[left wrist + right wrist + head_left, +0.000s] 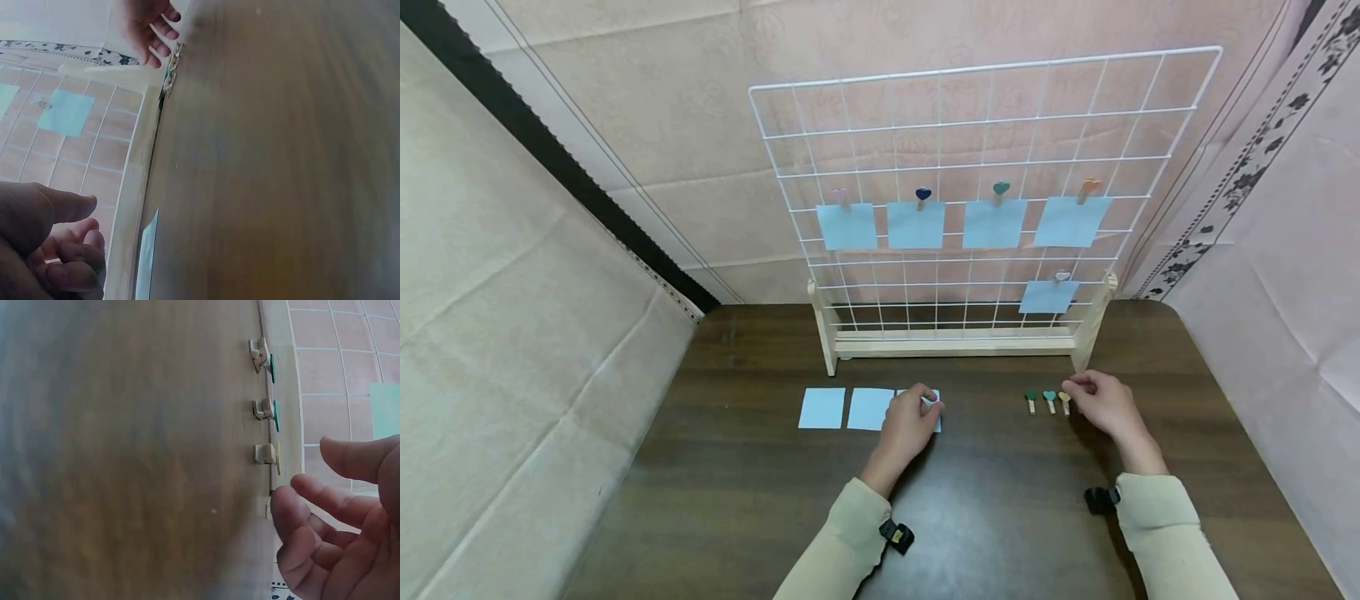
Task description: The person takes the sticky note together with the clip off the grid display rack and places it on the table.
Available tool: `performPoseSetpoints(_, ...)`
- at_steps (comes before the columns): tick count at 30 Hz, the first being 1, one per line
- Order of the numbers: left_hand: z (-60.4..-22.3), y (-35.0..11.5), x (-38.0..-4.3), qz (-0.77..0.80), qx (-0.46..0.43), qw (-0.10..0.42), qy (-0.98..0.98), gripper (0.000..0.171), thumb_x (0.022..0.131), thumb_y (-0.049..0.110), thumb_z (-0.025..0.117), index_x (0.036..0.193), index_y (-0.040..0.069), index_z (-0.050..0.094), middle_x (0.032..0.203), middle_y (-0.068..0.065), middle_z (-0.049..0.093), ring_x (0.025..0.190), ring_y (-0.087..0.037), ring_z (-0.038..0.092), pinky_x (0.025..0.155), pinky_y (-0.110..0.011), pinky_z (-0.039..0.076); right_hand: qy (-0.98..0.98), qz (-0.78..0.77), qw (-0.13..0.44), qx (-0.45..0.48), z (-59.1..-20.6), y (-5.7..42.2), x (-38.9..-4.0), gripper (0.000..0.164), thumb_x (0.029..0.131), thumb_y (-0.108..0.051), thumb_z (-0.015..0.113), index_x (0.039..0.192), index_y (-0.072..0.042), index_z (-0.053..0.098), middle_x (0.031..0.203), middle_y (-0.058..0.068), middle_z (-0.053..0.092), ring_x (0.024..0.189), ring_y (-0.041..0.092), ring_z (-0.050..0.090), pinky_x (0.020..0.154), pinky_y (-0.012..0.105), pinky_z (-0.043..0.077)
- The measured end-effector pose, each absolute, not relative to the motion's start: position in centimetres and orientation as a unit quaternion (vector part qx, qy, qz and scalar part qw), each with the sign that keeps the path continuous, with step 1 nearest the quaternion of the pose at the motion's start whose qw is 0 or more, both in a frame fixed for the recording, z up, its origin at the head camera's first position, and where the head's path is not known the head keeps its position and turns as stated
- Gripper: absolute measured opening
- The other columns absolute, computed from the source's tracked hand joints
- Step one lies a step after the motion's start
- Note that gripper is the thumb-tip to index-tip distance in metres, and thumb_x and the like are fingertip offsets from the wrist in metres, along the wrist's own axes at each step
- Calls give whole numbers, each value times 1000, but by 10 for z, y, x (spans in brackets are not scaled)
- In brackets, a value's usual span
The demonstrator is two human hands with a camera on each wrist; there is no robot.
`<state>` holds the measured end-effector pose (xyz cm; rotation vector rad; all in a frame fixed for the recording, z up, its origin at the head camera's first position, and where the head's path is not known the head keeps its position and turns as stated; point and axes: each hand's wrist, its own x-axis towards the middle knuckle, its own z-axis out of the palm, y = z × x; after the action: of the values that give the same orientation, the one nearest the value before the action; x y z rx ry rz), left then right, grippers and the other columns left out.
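Observation:
Over the rightmost of three blue paper cards on the table, my left hand (910, 425) hovers with loosely curled fingers, covering much of that card (937, 423). The left wrist view shows its thumb (75, 206) apart from the fingers and nothing between them. The middle card (868, 408) and left card (822, 408) lie flat beside it. My right hand (1105, 404) is just right of a small wooden clip with a yellow heart (1064, 399); thumb and forefinger are parted. A teal-heart clip (1049, 398) and a dark green one (1031, 396) lie left of it.
A white wire grid (985, 70) stands in a pale wooden base (955, 345) at the table's back. Heart clips hold blue cards on it: several in one row, such as this card (915, 227), and one lower right (1047, 297). Pale cloth (535, 333) surrounds the table.

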<state>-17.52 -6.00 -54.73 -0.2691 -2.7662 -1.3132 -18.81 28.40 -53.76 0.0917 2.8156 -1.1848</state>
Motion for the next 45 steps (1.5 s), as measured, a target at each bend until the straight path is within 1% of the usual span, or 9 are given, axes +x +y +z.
performPoseSetpoints(6, -545, -43, -182, -466, -109, 42, -877, 11, 100, 14, 72, 106, 5, 73, 73, 2, 63, 58, -4, 53, 58, -25, 47, 921, -388, -20, 14, -527, 282, -194, 43, 110, -32, 58, 127, 7, 67, 116, 28, 70, 105, 43, 65, 84, 52, 53)
performPoseSetpoints(11, -539, -28, -192, -494, -115, 46, -861, 14, 102, 15, 70, 111, 4, 73, 85, 0, 70, 71, -9, 61, 65, -27, 51, 915, -396, -77, -1, -510, 277, -202, 38, 110, -27, 59, 127, 6, 68, 115, 28, 71, 104, 42, 66, 81, 49, 53)
performPoseSetpoints(17, -533, -11, -205, -503, -108, 47, -856, 20, 104, 17, 69, 117, 3, 73, 95, -4, 76, 90, -18, 71, 80, -35, 57, 905, -398, -147, -26, -486, 271, -214, 33, 108, -23, 62, 125, 4, 71, 105, 24, 74, 80, 16, 64, 61, 30, 49)
performPoseSetpoints(23, -526, 4, -215, -513, -115, 50, -849, 19, 104, 18, 69, 117, 6, 74, 100, -5, 77, 95, -18, 73, 85, -35, 58, 893, -415, -173, -35, -467, 268, -224, 33, 109, -23, 60, 127, 3, 71, 106, 25, 75, 70, -8, 56, 56, 25, 47)
performPoseSetpoints(30, -515, 24, -223, -541, -120, 44, -831, 21, 104, 15, 69, 122, 5, 73, 107, -9, 78, 99, -21, 74, 86, -33, 58, 866, -467, -177, -18, -449, 268, -234, 39, 110, -28, 58, 132, 2, 69, 117, 26, 72, 75, -9, 63, 52, 20, 47)
performPoseSetpoints(34, -510, 35, -229, -556, -117, 36, -822, 27, 104, 16, 69, 128, 6, 72, 107, -9, 78, 100, -22, 74, 84, -33, 58, 847, -492, -202, -6, -441, 267, -239, 37, 109, -27, 60, 132, 1, 69, 114, 22, 71, 75, -6, 64, 59, 16, 48)
performPoseSetpoints(38, -504, 44, -235, -563, -115, 33, -818, 28, 104, 19, 69, 130, 9, 72, 106, -7, 78, 94, -17, 74, 81, -31, 58, 835, -508, -209, -19, -434, 264, -245, 35, 109, -21, 60, 135, 2, 67, 117, 21, 69, 73, -6, 63, 64, 14, 51)
performPoseSetpoints(41, -500, 50, -242, -567, -118, 39, -814, 28, 103, 16, 69, 129, 8, 72, 106, -9, 78, 77, -15, 74, 76, -28, 57, 828, -521, -204, -37, -431, 262, -251, 35, 108, -16, 61, 137, 5, 64, 122, 24, 67, 71, -6, 62, 65, 13, 52)
performPoseSetpoints(45, -495, 58, -250, -592, -112, 25, -798, 32, 103, 13, 68, 134, 6, 68, 114, -15, 77, 56, -29, 70, 57, -26, 56, 827, -524, -196, -49, -428, 260, -256, 36, 108, -14, 61, 138, 7, 63, 124, 27, 66, 70, -6, 61, 66, 12, 52)
